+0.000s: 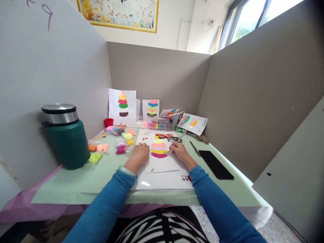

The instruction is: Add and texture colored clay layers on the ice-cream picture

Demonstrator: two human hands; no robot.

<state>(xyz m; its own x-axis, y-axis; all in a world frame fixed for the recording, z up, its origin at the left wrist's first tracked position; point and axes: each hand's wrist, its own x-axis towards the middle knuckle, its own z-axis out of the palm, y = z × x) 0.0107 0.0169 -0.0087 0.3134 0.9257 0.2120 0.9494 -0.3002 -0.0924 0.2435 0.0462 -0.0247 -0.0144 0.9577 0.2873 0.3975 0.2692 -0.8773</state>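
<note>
A metal fork (178, 138) is gripped in my right hand (181, 152), tilted with its handle up and away. Its tines touch or hover just over the right side of the magenta band at the bottom of a striped clay picture (159, 149). Pink, peach and yellow bands lie above the magenta. My left hand (140, 154) rests on the white paper (162, 167) left of the picture, fingers curled; the fingertips are hidden. Scissors (177, 139) lie just beyond my right hand.
Bagged clay pieces (120, 149) lie at left, behind a green bottle (66, 141). Finished striped pictures (123, 106) lean at the back near a clear clay pack (155, 124) and red cup (108, 122). At right lie a knife (194, 148) and black phone-like slab (215, 164).
</note>
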